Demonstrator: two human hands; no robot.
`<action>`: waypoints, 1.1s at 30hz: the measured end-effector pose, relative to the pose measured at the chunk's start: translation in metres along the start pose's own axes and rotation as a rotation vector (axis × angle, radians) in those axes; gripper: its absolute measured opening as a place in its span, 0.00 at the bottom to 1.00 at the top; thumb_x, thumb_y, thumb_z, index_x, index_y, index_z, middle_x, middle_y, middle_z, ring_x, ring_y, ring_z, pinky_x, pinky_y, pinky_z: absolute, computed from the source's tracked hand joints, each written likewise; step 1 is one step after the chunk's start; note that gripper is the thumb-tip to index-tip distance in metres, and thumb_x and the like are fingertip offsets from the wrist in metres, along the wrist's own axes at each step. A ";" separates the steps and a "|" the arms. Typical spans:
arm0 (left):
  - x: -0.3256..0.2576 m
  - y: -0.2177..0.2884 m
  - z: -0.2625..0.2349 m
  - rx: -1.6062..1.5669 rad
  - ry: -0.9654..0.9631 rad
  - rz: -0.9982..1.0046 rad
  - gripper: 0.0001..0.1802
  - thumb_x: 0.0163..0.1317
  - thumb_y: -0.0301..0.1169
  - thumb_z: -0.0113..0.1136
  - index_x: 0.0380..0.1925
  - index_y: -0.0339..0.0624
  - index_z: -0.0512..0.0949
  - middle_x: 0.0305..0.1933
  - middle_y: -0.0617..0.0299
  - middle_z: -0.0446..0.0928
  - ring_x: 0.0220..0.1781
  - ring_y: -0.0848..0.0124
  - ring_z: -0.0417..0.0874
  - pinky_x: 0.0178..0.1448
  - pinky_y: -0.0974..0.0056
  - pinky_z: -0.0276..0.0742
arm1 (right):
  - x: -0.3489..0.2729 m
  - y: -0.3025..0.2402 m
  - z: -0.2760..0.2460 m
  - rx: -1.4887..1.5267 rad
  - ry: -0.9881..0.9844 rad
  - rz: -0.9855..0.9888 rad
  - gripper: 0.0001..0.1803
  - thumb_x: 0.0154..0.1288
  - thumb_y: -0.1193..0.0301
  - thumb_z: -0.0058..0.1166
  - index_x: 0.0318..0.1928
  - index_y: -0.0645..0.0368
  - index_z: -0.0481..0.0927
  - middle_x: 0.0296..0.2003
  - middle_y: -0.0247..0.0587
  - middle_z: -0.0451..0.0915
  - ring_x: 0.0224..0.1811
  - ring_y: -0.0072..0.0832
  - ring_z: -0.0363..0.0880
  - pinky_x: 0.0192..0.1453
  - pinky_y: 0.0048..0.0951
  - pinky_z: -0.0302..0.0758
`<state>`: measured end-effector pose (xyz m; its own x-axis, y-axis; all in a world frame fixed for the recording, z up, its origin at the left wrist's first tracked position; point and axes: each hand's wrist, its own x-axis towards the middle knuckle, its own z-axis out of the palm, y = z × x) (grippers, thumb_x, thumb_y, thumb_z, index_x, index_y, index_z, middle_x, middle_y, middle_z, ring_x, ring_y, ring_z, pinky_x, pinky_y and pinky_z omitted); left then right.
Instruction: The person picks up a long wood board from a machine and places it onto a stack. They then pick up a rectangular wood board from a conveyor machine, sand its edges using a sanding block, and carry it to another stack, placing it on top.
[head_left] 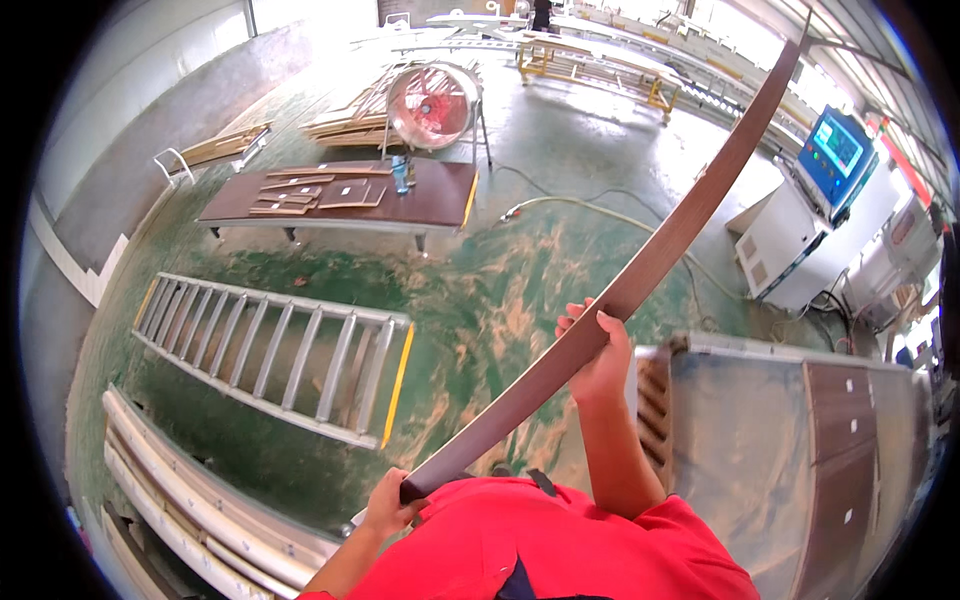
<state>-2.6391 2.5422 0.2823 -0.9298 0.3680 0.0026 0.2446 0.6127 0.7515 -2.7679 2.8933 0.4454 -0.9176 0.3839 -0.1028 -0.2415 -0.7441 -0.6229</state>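
Two hands carry one long dark strip (640,270) slanting from chest height up toward the upper right, gripped at separate points, probably so its length stays controlled. Right hand (597,350) wraps closed around the middle; left hand (388,505) clasps the near end, elbow bent.

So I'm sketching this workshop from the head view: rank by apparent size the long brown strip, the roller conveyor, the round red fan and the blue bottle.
1. long brown strip, inflated by nearness
2. roller conveyor
3. round red fan
4. blue bottle
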 end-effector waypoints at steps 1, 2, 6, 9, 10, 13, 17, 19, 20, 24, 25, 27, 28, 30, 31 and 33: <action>0.028 0.004 0.000 -0.069 -0.022 -0.042 0.28 0.46 0.42 0.73 0.41 0.43 0.68 0.35 0.51 0.72 0.36 0.52 0.75 0.38 0.57 0.70 | 0.031 -0.004 0.001 0.005 0.014 0.031 0.22 0.57 0.66 0.49 0.51 0.61 0.67 0.40 0.47 0.77 0.40 0.38 0.76 0.48 0.38 0.71; 0.054 0.005 0.002 -0.125 -0.052 -0.078 0.29 0.45 0.43 0.73 0.41 0.43 0.68 0.35 0.51 0.72 0.36 0.52 0.75 0.38 0.57 0.71 | 0.061 -0.006 -0.002 0.006 0.029 0.041 0.22 0.57 0.66 0.49 0.51 0.61 0.67 0.40 0.47 0.77 0.40 0.38 0.75 0.48 0.38 0.71; 0.183 -0.018 0.015 -0.139 -0.065 -0.085 0.29 0.44 0.44 0.73 0.40 0.42 0.70 0.33 0.53 0.73 0.34 0.54 0.76 0.37 0.58 0.71 | 0.192 0.007 -0.010 0.005 0.082 0.059 0.20 0.55 0.66 0.50 0.48 0.61 0.70 0.39 0.46 0.78 0.39 0.39 0.75 0.49 0.39 0.71; 0.296 -0.048 0.026 -0.116 -0.052 -0.057 0.28 0.43 0.42 0.73 0.40 0.42 0.71 0.34 0.52 0.74 0.36 0.54 0.77 0.39 0.58 0.72 | 0.303 0.023 -0.011 0.005 0.101 0.066 0.20 0.54 0.65 0.51 0.46 0.60 0.71 0.38 0.46 0.78 0.39 0.40 0.75 0.49 0.41 0.71; 0.332 -0.057 0.027 -0.143 -0.069 -0.080 0.28 0.44 0.42 0.73 0.40 0.42 0.71 0.34 0.52 0.74 0.36 0.55 0.77 0.40 0.58 0.72 | 0.337 0.026 -0.009 0.010 0.115 0.073 0.20 0.54 0.65 0.51 0.46 0.60 0.72 0.38 0.46 0.78 0.39 0.40 0.75 0.49 0.42 0.71; 0.450 -0.072 0.026 -0.234 -0.140 -0.081 0.25 0.45 0.38 0.71 0.40 0.41 0.71 0.35 0.53 0.75 0.37 0.56 0.78 0.41 0.59 0.73 | 0.453 0.023 0.012 0.007 0.146 0.079 0.19 0.54 0.65 0.50 0.45 0.61 0.72 0.39 0.47 0.78 0.39 0.41 0.75 0.49 0.42 0.71; 0.584 -0.074 0.020 -0.336 -0.251 -0.101 0.22 0.47 0.37 0.68 0.39 0.41 0.71 0.35 0.53 0.74 0.37 0.57 0.77 0.41 0.61 0.73 | 0.571 -0.001 0.027 -0.021 0.137 0.012 0.18 0.54 0.66 0.49 0.45 0.61 0.73 0.39 0.48 0.78 0.38 0.42 0.76 0.48 0.42 0.72; 0.649 -0.078 0.018 -0.282 -0.267 -0.088 0.22 0.48 0.37 0.68 0.39 0.41 0.70 0.34 0.53 0.73 0.37 0.57 0.77 0.41 0.61 0.73 | 0.630 -0.003 0.035 0.041 0.161 0.024 0.19 0.56 0.66 0.46 0.47 0.62 0.71 0.39 0.50 0.78 0.37 0.42 0.76 0.46 0.41 0.73; 0.683 -0.080 0.017 -0.291 -0.248 -0.103 0.23 0.46 0.38 0.70 0.38 0.42 0.70 0.34 0.53 0.73 0.37 0.57 0.77 0.40 0.60 0.72 | 0.662 -0.003 0.039 0.057 0.169 0.030 0.19 0.56 0.66 0.46 0.47 0.62 0.71 0.40 0.50 0.78 0.37 0.42 0.76 0.46 0.41 0.73; 0.814 -0.088 0.017 -0.206 -0.197 -0.172 0.27 0.42 0.39 0.74 0.37 0.41 0.69 0.33 0.53 0.73 0.37 0.54 0.76 0.39 0.57 0.71 | 0.788 0.004 0.035 0.100 0.192 0.047 0.18 0.54 0.66 0.47 0.45 0.61 0.73 0.38 0.47 0.79 0.37 0.41 0.76 0.47 0.42 0.72; 0.846 -0.083 0.017 -0.166 -0.154 -0.119 0.27 0.43 0.39 0.74 0.37 0.41 0.69 0.33 0.53 0.73 0.37 0.53 0.76 0.39 0.57 0.71 | 0.823 0.004 0.032 0.116 0.199 0.069 0.18 0.54 0.65 0.47 0.45 0.60 0.73 0.38 0.47 0.79 0.37 0.40 0.76 0.47 0.42 0.72; 0.916 -0.064 0.016 -0.030 -0.090 -0.052 0.27 0.43 0.39 0.74 0.37 0.41 0.69 0.33 0.53 0.72 0.37 0.51 0.75 0.39 0.56 0.70 | 0.897 -0.007 0.030 0.125 0.176 0.070 0.19 0.54 0.65 0.47 0.45 0.60 0.73 0.38 0.47 0.79 0.38 0.40 0.76 0.47 0.41 0.72; 0.952 -0.055 0.020 -0.060 -0.054 -0.007 0.28 0.42 0.40 0.74 0.37 0.42 0.69 0.33 0.53 0.72 0.37 0.50 0.75 0.39 0.55 0.70 | 0.929 -0.012 0.026 0.132 0.176 0.094 0.19 0.54 0.65 0.47 0.46 0.60 0.73 0.38 0.47 0.79 0.38 0.40 0.76 0.47 0.41 0.72; 1.025 -0.029 0.024 -0.015 -0.027 0.021 0.28 0.42 0.41 0.74 0.37 0.42 0.69 0.33 0.53 0.72 0.37 0.50 0.75 0.39 0.55 0.70 | 1.008 -0.031 0.030 0.136 0.155 0.085 0.19 0.54 0.64 0.48 0.46 0.59 0.73 0.38 0.47 0.79 0.38 0.40 0.76 0.48 0.41 0.72; 1.062 -0.017 0.024 0.022 -0.039 0.018 0.28 0.41 0.41 0.74 0.37 0.42 0.69 0.33 0.53 0.72 0.37 0.50 0.75 0.39 0.55 0.70 | 1.046 -0.042 0.032 0.136 0.138 0.103 0.20 0.54 0.64 0.47 0.46 0.60 0.72 0.38 0.48 0.79 0.38 0.40 0.76 0.48 0.41 0.72; 1.121 0.009 0.026 0.020 -0.032 -0.067 0.28 0.41 0.41 0.74 0.37 0.41 0.70 0.35 0.52 0.73 0.38 0.50 0.75 0.40 0.55 0.70 | 1.117 -0.063 0.039 0.143 0.161 0.094 0.20 0.55 0.65 0.46 0.48 0.60 0.72 0.38 0.48 0.79 0.38 0.41 0.77 0.47 0.41 0.72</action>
<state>-3.6723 2.9786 0.2746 -0.9350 0.3480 -0.0688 0.1878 0.6501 0.7363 -3.7896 3.3479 0.4003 -0.8789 0.3831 -0.2842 -0.2102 -0.8459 -0.4901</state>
